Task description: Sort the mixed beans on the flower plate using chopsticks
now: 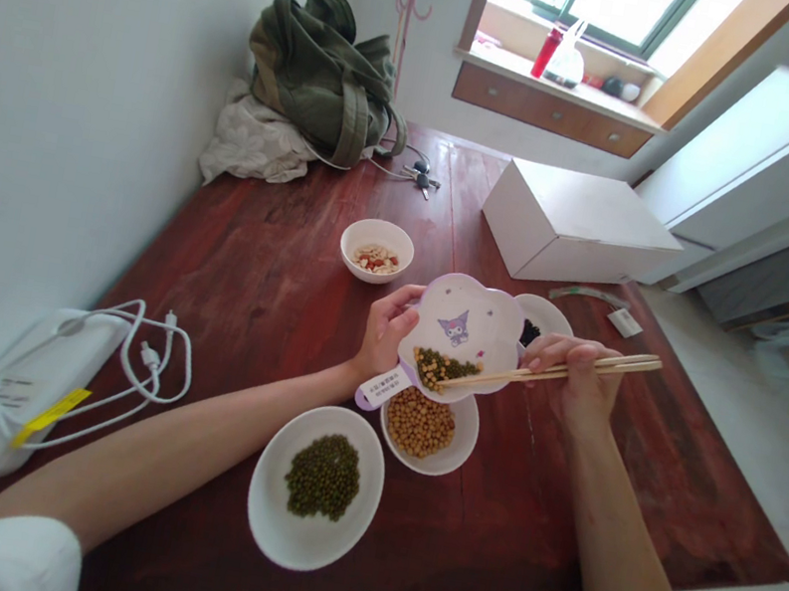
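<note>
Nearer the body than the left fingers [398,326], see the white bowl of mung beans [323,475], open to strays. With those fingers, pinching the left rim of the flower-shaped dish [481,318]; could tip it through a loose grip, sliding mixed beans [440,370] into the bowl of soybeans [420,429] below. Farther right, clasping chopsticks [504,375] in the right fingers [547,348], with tips among the mixed beans; could flick some out by pushing too hard.

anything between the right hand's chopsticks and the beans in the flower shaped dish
Nothing visible. The chopsticks in the right hand cross the near right part of the dish, with their tips at the beans. The left hand grips the opposite side, away from the tips.
</note>
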{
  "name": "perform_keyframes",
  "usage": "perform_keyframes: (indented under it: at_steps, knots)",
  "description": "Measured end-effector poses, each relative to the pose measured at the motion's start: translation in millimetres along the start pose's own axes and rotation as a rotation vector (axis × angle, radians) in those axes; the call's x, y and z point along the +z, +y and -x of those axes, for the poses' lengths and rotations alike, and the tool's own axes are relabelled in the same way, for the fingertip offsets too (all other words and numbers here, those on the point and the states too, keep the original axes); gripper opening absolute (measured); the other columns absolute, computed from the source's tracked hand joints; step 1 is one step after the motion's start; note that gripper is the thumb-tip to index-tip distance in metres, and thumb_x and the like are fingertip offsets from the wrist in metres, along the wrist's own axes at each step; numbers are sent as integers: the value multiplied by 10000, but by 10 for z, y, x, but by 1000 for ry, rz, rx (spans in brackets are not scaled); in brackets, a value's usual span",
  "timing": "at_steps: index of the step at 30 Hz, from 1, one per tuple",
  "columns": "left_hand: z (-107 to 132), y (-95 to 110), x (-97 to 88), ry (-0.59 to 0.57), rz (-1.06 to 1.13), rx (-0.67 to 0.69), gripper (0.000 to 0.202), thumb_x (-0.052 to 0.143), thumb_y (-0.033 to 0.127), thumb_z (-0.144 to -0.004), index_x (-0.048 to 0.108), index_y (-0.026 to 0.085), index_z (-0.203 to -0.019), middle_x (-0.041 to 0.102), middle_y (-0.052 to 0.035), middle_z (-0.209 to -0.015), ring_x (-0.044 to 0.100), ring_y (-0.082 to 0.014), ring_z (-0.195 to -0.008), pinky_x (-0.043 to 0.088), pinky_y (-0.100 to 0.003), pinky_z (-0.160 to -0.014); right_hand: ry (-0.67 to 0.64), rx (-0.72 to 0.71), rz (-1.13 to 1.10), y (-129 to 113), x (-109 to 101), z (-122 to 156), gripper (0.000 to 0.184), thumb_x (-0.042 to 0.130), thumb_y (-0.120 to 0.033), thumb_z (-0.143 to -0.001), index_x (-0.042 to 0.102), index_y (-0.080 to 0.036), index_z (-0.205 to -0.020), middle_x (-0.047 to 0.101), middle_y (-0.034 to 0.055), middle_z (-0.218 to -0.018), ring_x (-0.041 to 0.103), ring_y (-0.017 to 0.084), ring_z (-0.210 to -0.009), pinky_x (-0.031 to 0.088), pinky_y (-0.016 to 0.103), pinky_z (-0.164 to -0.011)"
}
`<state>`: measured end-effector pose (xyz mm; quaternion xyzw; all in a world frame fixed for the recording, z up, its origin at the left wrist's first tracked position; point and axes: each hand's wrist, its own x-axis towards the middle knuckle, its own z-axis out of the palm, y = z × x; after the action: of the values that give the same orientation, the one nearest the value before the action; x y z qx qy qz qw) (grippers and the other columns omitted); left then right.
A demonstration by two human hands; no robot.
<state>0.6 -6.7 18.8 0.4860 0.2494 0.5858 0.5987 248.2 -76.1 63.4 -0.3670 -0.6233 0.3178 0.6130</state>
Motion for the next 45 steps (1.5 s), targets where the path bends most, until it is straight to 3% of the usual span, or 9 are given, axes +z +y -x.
perform_keyframes:
  at_steps: [12,24,45]
  knots:
    - [-3,17,8,9,-14,-13,606,746,669,-765,766,125,-1034,685,-48,-791,511,-137,-655,434,-247,-607,16,72,-34,16,35,13,554,657,-603,-995,790,-150,-704,685,111,-664,610,150,-514,477,248,-422]
    - [1,-1,-2,0,-15,-6,623,749,686,-772,768,124,-1041,704,-55,-817,524,-138,-661,431,-247,-603,116,13,-91,-15,87,-37,574,673,-615,-978,751,-173,-619,624,92,-573,614,185,-522,501,285,-428]
    - [4,-17,-14,-23,-19,7,592,727,664,-812,756,128,-1062,696,-56,-840,542,-143,-680,440,-256,-629,36,56,-9,20,60,8,585,669,-643,-970,779,-158,-663,670,115,-644,636,172,-559,486,249,-418]
